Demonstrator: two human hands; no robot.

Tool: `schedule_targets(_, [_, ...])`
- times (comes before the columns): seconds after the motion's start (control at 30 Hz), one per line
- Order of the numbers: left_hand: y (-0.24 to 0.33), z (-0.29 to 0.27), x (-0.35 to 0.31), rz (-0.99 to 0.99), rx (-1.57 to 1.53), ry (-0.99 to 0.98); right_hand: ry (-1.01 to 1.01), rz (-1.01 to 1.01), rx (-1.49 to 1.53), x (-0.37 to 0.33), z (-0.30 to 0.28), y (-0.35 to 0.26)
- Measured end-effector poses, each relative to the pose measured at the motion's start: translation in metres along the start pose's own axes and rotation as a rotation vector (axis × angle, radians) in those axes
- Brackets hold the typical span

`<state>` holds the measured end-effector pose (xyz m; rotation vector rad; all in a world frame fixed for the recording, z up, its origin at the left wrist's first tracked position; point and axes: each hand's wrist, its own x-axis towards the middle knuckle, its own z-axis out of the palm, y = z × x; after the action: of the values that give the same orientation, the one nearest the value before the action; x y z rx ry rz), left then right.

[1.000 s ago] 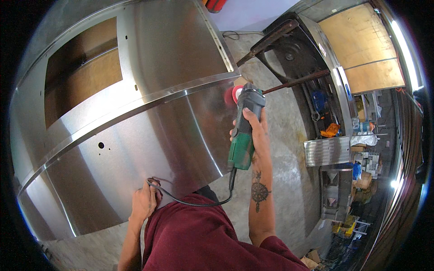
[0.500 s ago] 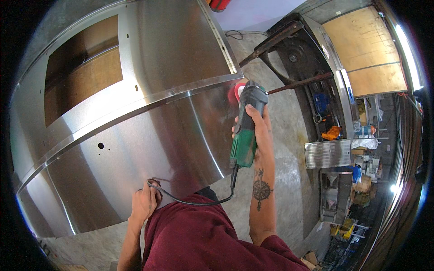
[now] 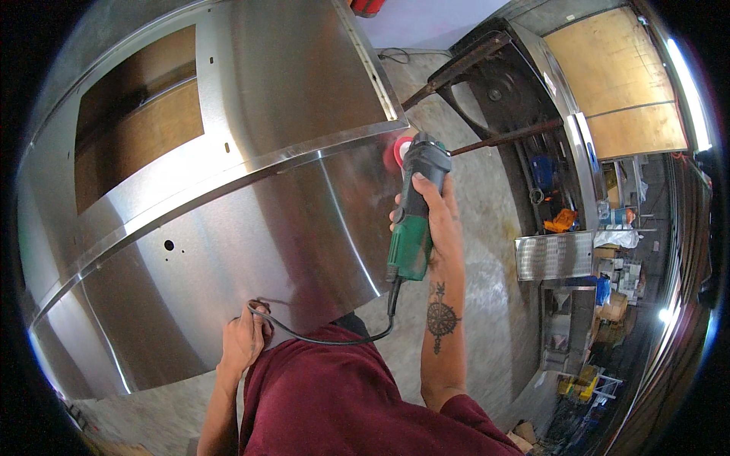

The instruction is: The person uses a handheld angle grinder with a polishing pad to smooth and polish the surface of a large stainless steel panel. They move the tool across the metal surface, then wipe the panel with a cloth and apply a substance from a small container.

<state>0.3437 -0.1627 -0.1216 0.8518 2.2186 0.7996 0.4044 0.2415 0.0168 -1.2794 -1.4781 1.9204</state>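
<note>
- With the right grip [image 3: 442,216] I am holding a grinder [image 3: 413,228], the fingers wrapping round its black and green body and the thumb lying along it.
- The grinder is sitting at the right end of a steel unit [image 3: 228,262], its head pointing away from the person's shirt [image 3: 327,399].
- Its red and white disc [image 3: 400,149] is meeting the unit's near face just below the rim's corner, a red reflection showing in the metal beside it; I am not managing to tell whether the disc is spinning.
- With the left grip [image 3: 243,336] I am closing the fingers on the cord [image 3: 327,342], near the lower edge of that same face and well apart from the disc.
- The cord is running from there in a sagging curve past the shirt, then up into the grinder's lower end.
- On the near face I am seeing a round hole [image 3: 169,245] with tiny ones near it; beyond the rim, a large rectangular opening [image 3: 144,64] is showing.
- To the right, a dark frame [image 3: 502,114] is standing on the floor [image 3: 487,254], with an orange thing [image 3: 561,220] and a blue thing [image 3: 542,173] lying in it.
- A perforated sheet [image 3: 553,256] is sitting just beside the frame's lower end.
</note>
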Motion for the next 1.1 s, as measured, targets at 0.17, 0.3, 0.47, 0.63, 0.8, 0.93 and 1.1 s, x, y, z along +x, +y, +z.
schedule_targets(0.17, [0.008,-0.004,0.001,0.007,-0.016,0.013,-0.015,-0.015,-0.005,-0.002,-0.012,0.012])
schedule_targets(0.3, [0.003,0.0,0.001,0.042,-0.014,0.044,0.014,-0.012,0.008,-0.011,-0.016,0.02])
schedule_targets(0.47, [0.004,0.002,0.001,0.043,-0.062,0.065,0.018,0.017,0.055,-0.026,-0.023,0.028])
schedule_targets(0.63, [0.011,-0.002,0.0,0.027,-0.102,0.047,0.038,0.025,0.094,-0.039,-0.031,0.038])
schedule_targets(0.8, [0.009,-0.004,0.0,-0.027,-0.111,-0.028,0.08,0.043,0.13,-0.05,-0.04,0.048])
schedule_targets(0.93, [0.004,0.001,0.0,0.057,-0.13,0.016,0.105,0.046,0.118,-0.061,-0.042,0.05])
schedule_targets(1.1, [-0.011,0.008,-0.001,0.039,-0.094,0.012,0.128,0.062,0.128,-0.071,-0.051,0.059])
